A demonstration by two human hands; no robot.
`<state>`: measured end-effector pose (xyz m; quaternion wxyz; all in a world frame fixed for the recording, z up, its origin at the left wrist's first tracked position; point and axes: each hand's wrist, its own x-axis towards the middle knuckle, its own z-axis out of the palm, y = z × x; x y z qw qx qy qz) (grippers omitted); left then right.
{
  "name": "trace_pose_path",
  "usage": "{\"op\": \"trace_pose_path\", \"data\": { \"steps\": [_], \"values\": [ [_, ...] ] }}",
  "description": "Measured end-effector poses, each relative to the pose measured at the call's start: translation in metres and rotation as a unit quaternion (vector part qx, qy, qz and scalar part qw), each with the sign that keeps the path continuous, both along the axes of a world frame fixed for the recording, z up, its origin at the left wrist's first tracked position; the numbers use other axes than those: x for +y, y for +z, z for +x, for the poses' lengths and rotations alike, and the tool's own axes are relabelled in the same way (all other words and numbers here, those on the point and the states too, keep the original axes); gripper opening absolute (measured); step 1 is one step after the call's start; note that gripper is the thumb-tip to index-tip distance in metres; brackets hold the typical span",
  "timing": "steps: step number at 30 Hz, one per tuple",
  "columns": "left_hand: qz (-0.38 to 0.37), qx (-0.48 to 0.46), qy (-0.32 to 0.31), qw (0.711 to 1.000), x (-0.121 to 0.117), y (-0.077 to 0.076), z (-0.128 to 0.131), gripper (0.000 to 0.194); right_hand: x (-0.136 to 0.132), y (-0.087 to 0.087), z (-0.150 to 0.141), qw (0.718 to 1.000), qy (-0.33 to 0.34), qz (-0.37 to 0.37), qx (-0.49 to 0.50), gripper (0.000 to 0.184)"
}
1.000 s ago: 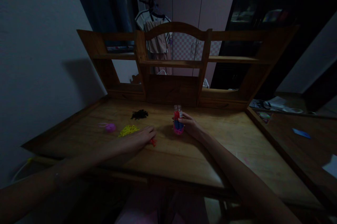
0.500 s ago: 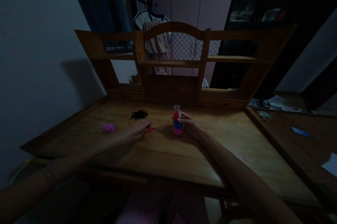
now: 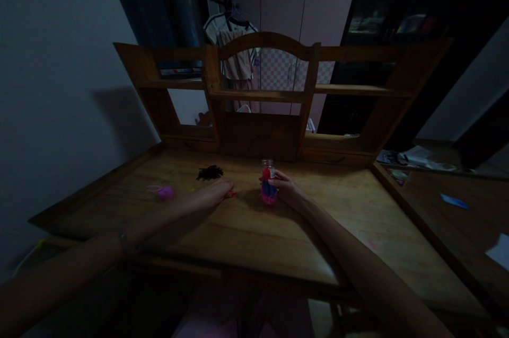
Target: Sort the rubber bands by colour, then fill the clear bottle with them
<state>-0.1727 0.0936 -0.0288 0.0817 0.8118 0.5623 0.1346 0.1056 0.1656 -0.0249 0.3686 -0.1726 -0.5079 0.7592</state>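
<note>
My right hand is wrapped around a small clear glass bottle standing upright on the wooden desk. Layers of pink, blue and red small pieces show inside it, and its neck is uncovered. To the left of the bottle, my left hand is low at the desk top, fingers drawn together over some red strands; their ends stick out past the fingertips. A pile of black strands lies just beyond this hand. Farther left rests a pink-purple round item with a loop.
A wooden shelf unit rises along the back of the desk. A wall borders the left side. On the surface to the right lie a blue card and papers.
My left hand has shifted slightly right and forward, covering more of the red strands. My right hand and the bottle have stayed nearly in place.
</note>
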Motion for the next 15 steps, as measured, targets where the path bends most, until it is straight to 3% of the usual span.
{"op": "trace_pose_path", "data": {
  "steps": [4, 7, 10, 12, 15],
  "values": [
    [0.007, -0.021, 0.013, 1.000, 0.001, 0.014, 0.008, 0.014, -0.003, 0.000, -0.002, 0.998, -0.035, 0.056, -0.022, 0.038],
    [0.053, -0.055, 0.056, 0.995, 0.007, 0.048, 0.017, 0.015, -0.010, 0.007, -0.001, 0.968, -0.121, 0.205, -0.077, 0.040],
    [0.101, -0.103, 0.036, 0.989, 0.006, 0.092, 0.029, 0.016, -0.018, 0.015, 0.001, 0.878, -0.214, 0.400, -0.155, 0.042],
    [0.128, -0.094, 0.002, 0.987, 0.000, 0.115, 0.037, 0.016, -0.022, 0.018, 0.002, 0.811, -0.250, 0.490, -0.197, 0.045],
    [0.133, -0.052, -0.038, 0.989, -0.012, 0.130, 0.049, 0.014, -0.023, 0.020, 0.002, 0.750, -0.286, 0.547, -0.239, 0.048]
  ]
}}
